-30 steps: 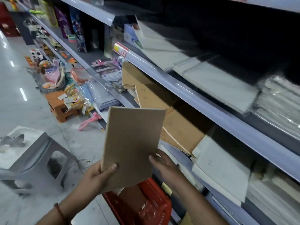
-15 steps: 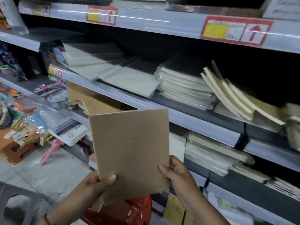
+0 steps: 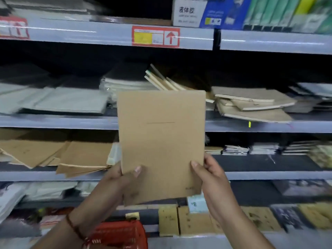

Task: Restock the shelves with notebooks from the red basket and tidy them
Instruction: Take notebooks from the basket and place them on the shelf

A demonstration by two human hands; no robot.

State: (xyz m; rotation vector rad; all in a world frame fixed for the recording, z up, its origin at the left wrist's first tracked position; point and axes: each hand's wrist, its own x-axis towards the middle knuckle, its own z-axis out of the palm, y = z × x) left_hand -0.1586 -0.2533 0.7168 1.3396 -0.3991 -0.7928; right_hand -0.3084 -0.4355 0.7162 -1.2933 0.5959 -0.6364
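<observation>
A plain brown kraft notebook [image 3: 161,141] stands upright in front of the shelves, held by both hands at its lower edge. My left hand [image 3: 118,182] grips its lower left corner with the thumb on the cover. My right hand [image 3: 210,175] grips the lower right edge, thumb on the front. The red basket [image 3: 118,234] sits low at the bottom, below my left wrist. Similar brown notebooks [image 3: 71,155] lie in a loose, skewed pile on the shelf to the left.
Shelf rails [image 3: 71,121] run across the view at several heights. Untidy tan notebooks [image 3: 251,105] lie on the upper shelf to the right, white wrapped stacks [image 3: 59,101] to the left. Dark stacks [image 3: 265,150] sit on the right of the middle shelf. Boxed goods [image 3: 251,13] stand on top.
The view has swung right, from along the aisle to facing the shelves squarely. The notebook has come upright and risen, both hands keeping their grip on it.
</observation>
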